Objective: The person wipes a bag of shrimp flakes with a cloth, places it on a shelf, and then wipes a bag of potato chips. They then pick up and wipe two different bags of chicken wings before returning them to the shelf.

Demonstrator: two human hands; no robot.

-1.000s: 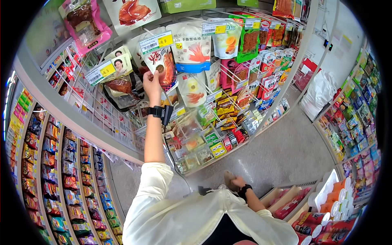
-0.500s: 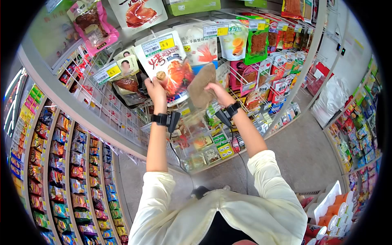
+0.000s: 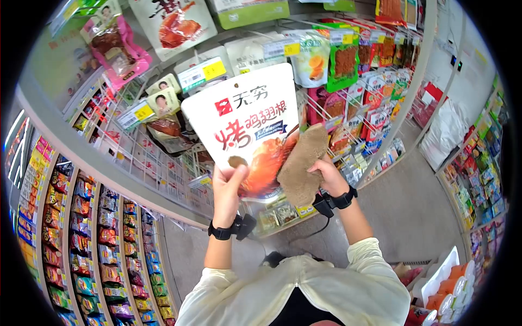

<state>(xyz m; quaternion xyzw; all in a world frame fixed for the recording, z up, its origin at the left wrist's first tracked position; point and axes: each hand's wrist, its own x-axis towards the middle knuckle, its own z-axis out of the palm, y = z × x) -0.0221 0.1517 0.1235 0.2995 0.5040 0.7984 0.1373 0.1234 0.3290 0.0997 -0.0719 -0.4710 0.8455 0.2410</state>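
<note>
My left hand (image 3: 227, 190) grips the lower left edge of a white snack bag (image 3: 251, 130), its thumb on the front. The bag shows red and black Chinese lettering and a picture of roast chicken, and its hang hole is free of any hook. In my right hand (image 3: 330, 178) is a brown cloth (image 3: 304, 163), which covers the bag's lower right corner. Fingers behind the bag and the cloth are hidden. A price tag (image 3: 202, 75) stands behind the bag's top edge, with further white bags on the rack.
Wire hooks carry a dark meat pack (image 3: 166, 127) to the left and a green pack (image 3: 342, 60) to the right. A shelf upright (image 3: 405, 92) stands at the right. Rows of chips (image 3: 81, 233) fill the left shelves; a white plastic bag (image 3: 443, 130) is far right.
The white bag has come away from the rack, out from behind the price tag and nearer to me. The cloth in my right hand has moved right and down with it.
</note>
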